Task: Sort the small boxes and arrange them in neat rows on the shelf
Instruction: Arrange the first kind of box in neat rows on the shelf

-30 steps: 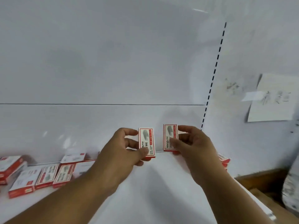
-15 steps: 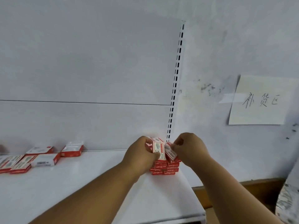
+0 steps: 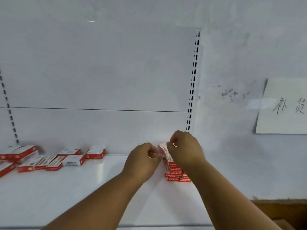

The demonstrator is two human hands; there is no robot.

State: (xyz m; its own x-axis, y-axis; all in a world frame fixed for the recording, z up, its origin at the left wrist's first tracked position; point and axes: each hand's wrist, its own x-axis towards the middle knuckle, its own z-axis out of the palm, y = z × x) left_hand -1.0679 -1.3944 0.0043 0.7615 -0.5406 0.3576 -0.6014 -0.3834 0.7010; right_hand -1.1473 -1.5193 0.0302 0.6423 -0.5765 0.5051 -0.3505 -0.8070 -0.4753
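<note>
White shelf (image 3: 83, 196), backed by a white panel with slotted uprights at either side; a handwritten paper notice (image 3: 282, 107) is taped to the wall far right. Item, far left: loose boxes (image 3: 49, 159), red and white, lying flat and at mixed angles against the back panel, some overlapping, judged unsorted stock awaiting placement. Item, centre: left hand (image 3: 142, 161), fingers curled inward at the side of the stack; whether it pinches a box or merely steadies the pile cannot be told. Item, right of centre: stacked boxes (image 3: 176, 171), several layers high near the shelf's right end, red end-flaps with white lettering facing outward, presumably so the labels read from the front. Item: right hand (image 3: 186, 150), fingertips pinching the top box (image 3: 163, 147), tilted, apparently being squared onto the stack.
</note>
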